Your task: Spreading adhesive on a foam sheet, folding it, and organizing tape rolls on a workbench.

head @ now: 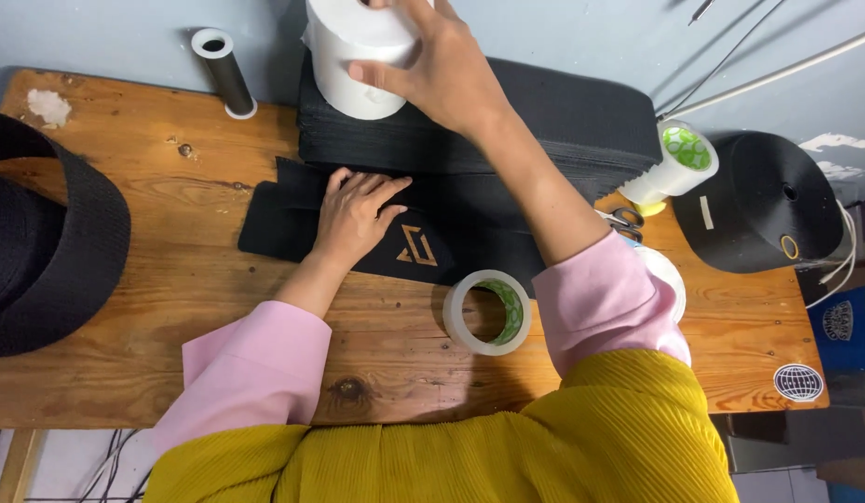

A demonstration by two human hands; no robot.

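The worktop (218, 307) is a knotted, varnished wooden board set against a pale blue-grey wall (563, 37), along which thin cables (777, 70) run at upper right. A wide black webbing coil (50, 242) lies at the worktop's left end, a dark tube with a white rim (224, 73) stands at the rear, and a black cylindrical spool (763, 200) rests at the right end beside a white roll with a green core (674, 163). A clear tape roll (488, 312) lies flat near the front edge, and scissors (623, 221) show partly behind the right forearm. The left hand (356, 214) lies flat, fingers extended and together, pressing on a black fabric piece (283, 224) that carries a tan angular emblem (418, 245); it grips nothing. This fabric piece lies at the worktop's centre, touching the front of a stack of black fabric (563, 130). The right hand (442, 70) is curled partway around a white roll (353, 56), which stands upright on the stack at the rear; the fingers wrap its side.
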